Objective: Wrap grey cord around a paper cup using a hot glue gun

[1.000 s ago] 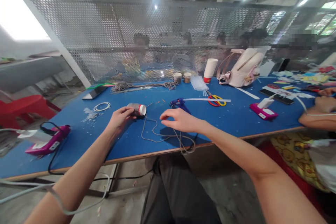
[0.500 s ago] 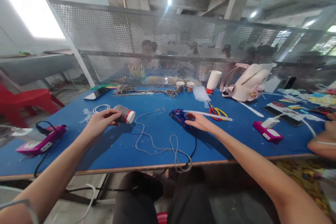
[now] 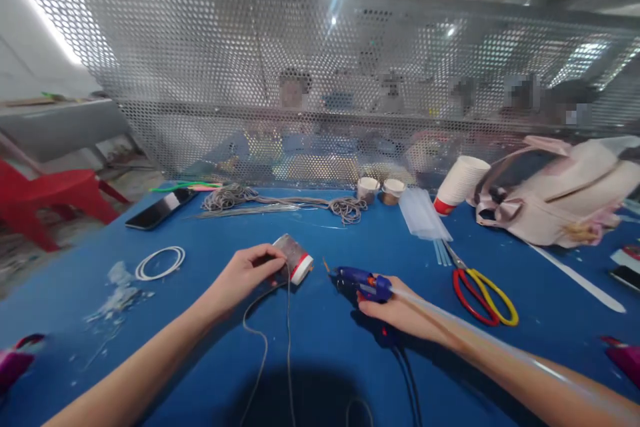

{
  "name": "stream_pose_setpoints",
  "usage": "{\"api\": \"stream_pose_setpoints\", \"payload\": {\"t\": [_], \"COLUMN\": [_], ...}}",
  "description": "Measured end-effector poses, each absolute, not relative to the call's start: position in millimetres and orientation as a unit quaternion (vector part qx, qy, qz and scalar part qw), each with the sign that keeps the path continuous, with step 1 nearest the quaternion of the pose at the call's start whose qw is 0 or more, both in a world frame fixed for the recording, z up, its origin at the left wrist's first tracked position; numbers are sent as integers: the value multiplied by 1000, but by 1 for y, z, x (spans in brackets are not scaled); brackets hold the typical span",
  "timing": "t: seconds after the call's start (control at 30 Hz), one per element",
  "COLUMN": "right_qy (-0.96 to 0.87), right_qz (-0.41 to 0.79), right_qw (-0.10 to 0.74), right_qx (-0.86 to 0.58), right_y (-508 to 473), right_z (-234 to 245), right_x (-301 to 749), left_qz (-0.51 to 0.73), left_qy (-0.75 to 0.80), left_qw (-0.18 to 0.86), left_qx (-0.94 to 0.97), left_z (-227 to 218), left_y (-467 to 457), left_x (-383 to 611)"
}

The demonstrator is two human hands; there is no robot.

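Note:
My left hand [image 3: 255, 272] is closed on a paper cup [image 3: 291, 256] wrapped in grey cord, which lies tilted with its red-and-white rim end to the right. A loose strand of grey cord [image 3: 289, 340] runs from the fingers down toward the table's near side. In my right hand [image 3: 395, 310] is a blue glue gun [image 3: 363, 279], its tip pointing left toward the cup but apart from it. A long clear glue stick [image 3: 450, 317] sticks out of the gun's back, over my forearm. The gun's black cable hangs down below.
Red-and-yellow-handled scissors [image 3: 483, 293] lie right of the gun. Behind are glue sticks in a plastic bag [image 3: 424, 212], stacked paper cups [image 3: 457, 180], two small cups, bundled grey cord [image 3: 230, 197] and a phone [image 3: 161, 207]. A pink backpack [image 3: 560, 193] stands right; a perforated metal screen [image 3: 320, 80] closes the back.
My right hand has gripped the glue gun and raised it off the table. My left hand has brought the cup rightward, nearer the gun. The view has moved closer to the table.

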State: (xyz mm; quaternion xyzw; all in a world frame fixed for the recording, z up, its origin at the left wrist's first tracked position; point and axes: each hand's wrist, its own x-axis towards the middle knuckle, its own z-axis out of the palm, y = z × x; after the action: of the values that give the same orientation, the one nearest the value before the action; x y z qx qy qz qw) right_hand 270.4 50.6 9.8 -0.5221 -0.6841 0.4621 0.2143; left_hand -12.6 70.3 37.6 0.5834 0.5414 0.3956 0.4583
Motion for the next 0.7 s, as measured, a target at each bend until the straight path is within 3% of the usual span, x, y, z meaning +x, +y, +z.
{"api": "stream_pose_setpoints", "payload": {"t": [0.17, 0.23, 0.4, 0.7], "right_qy": [-485, -426, -402, -519], "right_qz": [727, 774, 766, 627], "right_qw": [253, 262, 325, 405], "right_qx": [-414, -388, -382, -417], "right_y": [54, 49, 40, 51], "right_z": [25, 23, 38, 158], "right_x": [248, 236, 222, 219], "left_qz": [415, 425, 445, 530], "left_qy": [559, 559, 539, 506], "left_qw": [479, 481, 469, 453], "left_qx": [535, 525, 541, 508], "left_z": [28, 26, 36, 34], "left_y": [64, 59, 53, 75], "left_x": [-18, -18, -12, -13]}}
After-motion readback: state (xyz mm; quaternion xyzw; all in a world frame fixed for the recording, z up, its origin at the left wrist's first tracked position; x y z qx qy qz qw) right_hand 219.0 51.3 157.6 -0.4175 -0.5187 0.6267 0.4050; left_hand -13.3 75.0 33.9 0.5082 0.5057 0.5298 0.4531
